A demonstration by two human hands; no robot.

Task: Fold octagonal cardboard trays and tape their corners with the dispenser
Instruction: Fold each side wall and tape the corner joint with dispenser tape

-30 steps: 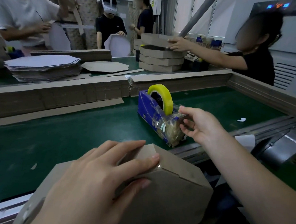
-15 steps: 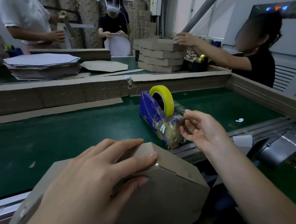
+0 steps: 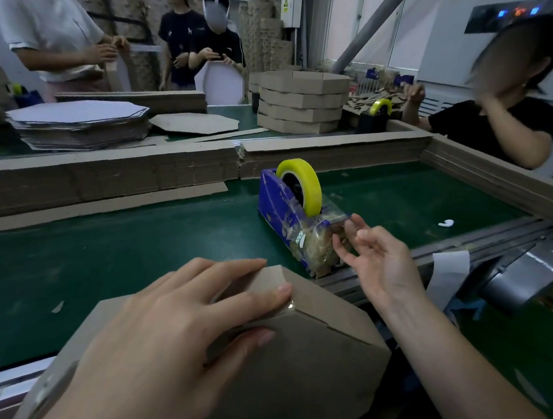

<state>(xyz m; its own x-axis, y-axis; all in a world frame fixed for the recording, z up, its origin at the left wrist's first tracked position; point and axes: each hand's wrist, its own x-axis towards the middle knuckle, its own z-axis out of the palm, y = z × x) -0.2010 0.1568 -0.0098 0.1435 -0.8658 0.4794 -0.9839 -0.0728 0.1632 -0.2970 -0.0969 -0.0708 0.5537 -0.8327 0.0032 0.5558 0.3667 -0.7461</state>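
Brown cardboard, already folded up into an octagonal tray [image 3: 308, 357], sits at the near edge of the green table [image 3: 104, 257], partly overhanging it. The left hand [image 3: 171, 326] lies spread over one raised corner, its fingers straight along the wall and the thumb pressing the neighbouring face, so the fold is held closed. A small glint of clear tape shows at that corner by a fingertip. The right hand [image 3: 382, 264] is at the cutter end of the blue dispenser [image 3: 275, 202], which stands farther back, toward the table's right side. Its fingers are loosely parted around the tape's free end, but whether they pinch a strip cannot be told. The step looks like fetching tape. Next, a short strip must be drawn, torn on the blade and laid across the pinned corner.
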